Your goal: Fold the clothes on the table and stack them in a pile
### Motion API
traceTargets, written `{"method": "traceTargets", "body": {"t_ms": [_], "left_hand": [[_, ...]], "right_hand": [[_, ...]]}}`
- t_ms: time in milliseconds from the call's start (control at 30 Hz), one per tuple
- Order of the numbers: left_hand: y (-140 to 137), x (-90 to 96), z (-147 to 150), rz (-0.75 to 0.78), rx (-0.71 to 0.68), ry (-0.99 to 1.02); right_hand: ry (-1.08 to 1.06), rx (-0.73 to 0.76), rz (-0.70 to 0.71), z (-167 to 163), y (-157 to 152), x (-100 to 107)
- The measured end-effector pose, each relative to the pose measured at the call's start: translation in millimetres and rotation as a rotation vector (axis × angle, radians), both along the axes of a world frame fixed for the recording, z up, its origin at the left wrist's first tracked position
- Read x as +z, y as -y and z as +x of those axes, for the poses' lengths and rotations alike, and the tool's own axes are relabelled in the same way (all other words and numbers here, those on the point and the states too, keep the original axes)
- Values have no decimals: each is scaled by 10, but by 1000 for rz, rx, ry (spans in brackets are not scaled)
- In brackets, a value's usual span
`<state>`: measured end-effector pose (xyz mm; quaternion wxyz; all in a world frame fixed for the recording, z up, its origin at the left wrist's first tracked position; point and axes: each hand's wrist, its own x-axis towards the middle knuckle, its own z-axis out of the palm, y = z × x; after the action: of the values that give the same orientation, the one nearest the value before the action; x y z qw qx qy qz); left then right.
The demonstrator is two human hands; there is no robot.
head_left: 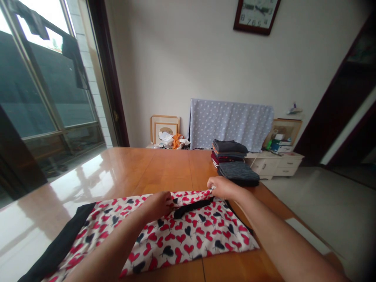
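A white garment (188,231) printed with red and black hearts lies spread over the near part of the table. A wide black band (63,243) runs along its left end, and a shorter black strip (192,207) shows near its middle. My left hand (160,205) is closed on the cloth at the far middle part, its fingertips partly hidden. At the garment's far right edge, my right hand (220,187) pinches a folded-over portion. The cloth between my two hands is slightly raised and turned toward me.
Folded dark clothes (230,150) are stacked at the table's far right, with a folded grey garment (238,172) in front. Beyond the wooden table (141,164) stand a low white cabinet (282,164) and something draped with a grey dotted cloth (229,121). Glass windows are at left.
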<state>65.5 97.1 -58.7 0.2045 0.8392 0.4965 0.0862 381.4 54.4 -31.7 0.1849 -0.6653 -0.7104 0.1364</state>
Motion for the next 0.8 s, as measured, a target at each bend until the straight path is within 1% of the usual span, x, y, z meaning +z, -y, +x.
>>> {"method": "traceTargets", "body": {"t_ms": [67, 167, 233, 300, 400, 467, 533, 567, 667, 733, 800], "left_hand": [[14, 48, 19, 90, 34, -22], [65, 162, 44, 296, 70, -28], [139, 235, 53, 403, 61, -61], [252, 277, 56, 445, 30, -98], [473, 251, 38, 433, -59, -128], [625, 182, -2, 436, -158, -153], [752, 94, -65, 453, -246, -180], [799, 49, -102, 464, -268, -189], [871, -67, -206, 499, -233, -197], [876, -126, -258, 527, -192, -194], [869, -176, -307, 546, -153, -177]], "right_hand": [[52, -85, 94, -64, -48, 46], [89, -202, 303, -167, -33, 142], [88, -226, 396, -206, 59, 171], [72, -232, 446, -210, 224, 138], [38, -236, 478, -165, 603, -56], [30, -241, 456, -125, 901, -269], [16, -198, 408, -89, 1178, -508], [4, -173, 386, -74, 1292, -621], [-27, -175, 383, -44, 1501, -875], [-44, -177, 395, -32, 1541, -952], [-58, -171, 404, -21, 1540, -974]]}}
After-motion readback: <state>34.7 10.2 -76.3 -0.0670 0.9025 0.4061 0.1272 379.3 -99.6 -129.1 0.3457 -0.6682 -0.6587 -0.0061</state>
